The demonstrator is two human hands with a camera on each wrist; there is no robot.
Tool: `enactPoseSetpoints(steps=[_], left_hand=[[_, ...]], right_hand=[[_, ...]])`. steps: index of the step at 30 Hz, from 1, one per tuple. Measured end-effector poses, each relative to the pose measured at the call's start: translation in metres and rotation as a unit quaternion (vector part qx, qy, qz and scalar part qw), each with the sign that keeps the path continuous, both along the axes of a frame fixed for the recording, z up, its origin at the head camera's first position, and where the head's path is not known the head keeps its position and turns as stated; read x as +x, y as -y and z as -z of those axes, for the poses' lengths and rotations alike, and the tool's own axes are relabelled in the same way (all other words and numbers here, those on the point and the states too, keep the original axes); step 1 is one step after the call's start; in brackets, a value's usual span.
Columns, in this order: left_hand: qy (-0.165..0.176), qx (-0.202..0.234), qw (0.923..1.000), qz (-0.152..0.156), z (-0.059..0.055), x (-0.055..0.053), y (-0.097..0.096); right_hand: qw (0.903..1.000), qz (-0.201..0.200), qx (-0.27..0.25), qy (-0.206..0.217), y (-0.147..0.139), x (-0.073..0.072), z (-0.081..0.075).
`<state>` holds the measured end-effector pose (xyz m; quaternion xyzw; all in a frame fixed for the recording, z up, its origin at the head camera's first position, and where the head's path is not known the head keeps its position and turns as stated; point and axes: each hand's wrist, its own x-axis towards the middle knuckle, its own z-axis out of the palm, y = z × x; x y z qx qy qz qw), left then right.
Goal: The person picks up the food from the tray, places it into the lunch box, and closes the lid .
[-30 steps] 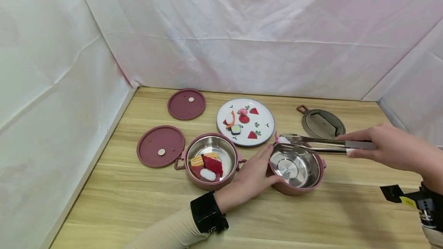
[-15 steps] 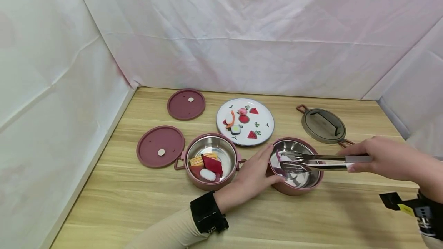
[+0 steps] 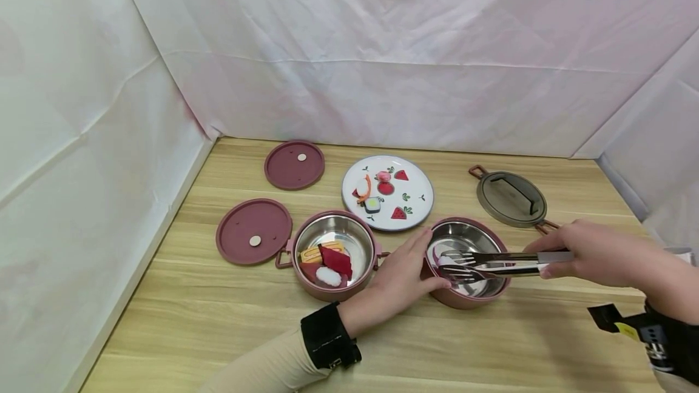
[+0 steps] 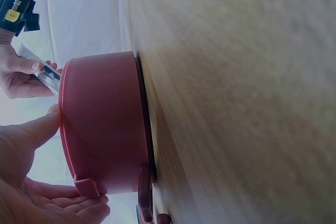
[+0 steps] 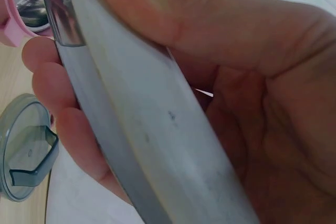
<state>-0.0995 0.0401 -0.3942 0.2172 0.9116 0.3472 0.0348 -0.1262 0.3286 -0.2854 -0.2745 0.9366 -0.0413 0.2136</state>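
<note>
My left hand (image 3: 397,268) rests against the left side of a dusky-pink pot (image 3: 464,302) with a steel inside, thumb (image 4: 44,127) and fingers spread along its rim and wall. In my right hand (image 3: 595,255) I grip metal tongs (image 3: 505,262) by their pale handles (image 5: 152,124). The tips of the tongs are down inside this pot, at a small white-and-pink toy food piece (image 3: 443,258). Partly covered by the tips, the piece does not show whether it is pinched. A second pot (image 3: 311,284) stands to the left with several toy foods in it.
Behind the pots lies a white plate (image 3: 417,193) bearing a few small toy foods among printed fruit. Two maroon lids (image 3: 295,165) lie at the left. At the right is a grey see-through lid (image 3: 510,202) with a handle. White cloth walls (image 3: 382,96) enclose the wooden table.
My right hand has lowered the tongs from above the pot's back rim down into the pot, along with the white-and-pink piece, then shifted slightly left. My left hand stays in place.
</note>
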Motion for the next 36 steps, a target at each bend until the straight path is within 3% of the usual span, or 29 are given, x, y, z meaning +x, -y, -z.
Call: enactPoseSetpoints(steps=[36], left_hand=[[0.006,-0.014,0.9999,0.000,-0.0003,0.0000,0.0004]], right_hand=[[0.9995,-0.021,-0.022,-0.009,0.0005,0.0038,0.0013]])
